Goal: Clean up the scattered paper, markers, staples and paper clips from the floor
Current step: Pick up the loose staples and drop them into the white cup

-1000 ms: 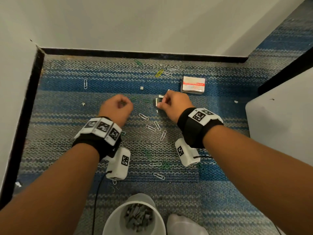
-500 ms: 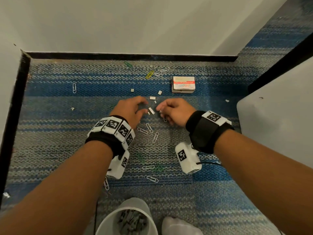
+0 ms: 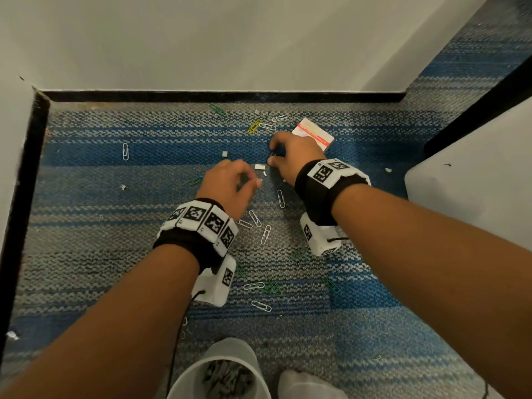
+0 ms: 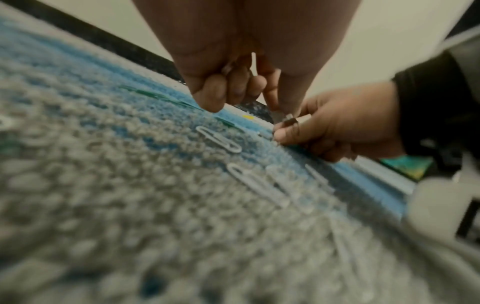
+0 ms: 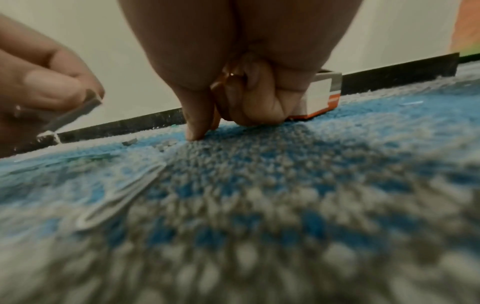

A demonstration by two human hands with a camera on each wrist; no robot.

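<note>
Staple pieces and several paper clips lie scattered on the striped carpet. My left hand hovers just above the carpet with curled fingers, and in the right wrist view it pinches a staple strip. My right hand is farther out, beside the red-and-white staple box. Its fingertips press down on the carpet. The left wrist view shows them pinching a small dark staple piece.
A white cup holding staples stands near my feet, next to a white sock. Walls with a black baseboard close the far and left sides. White furniture blocks the right. More clips lie to the left.
The staple strip that lay between my hands is now in my left hand. My right hand has moved forward toward the box and down onto the carpet.
</note>
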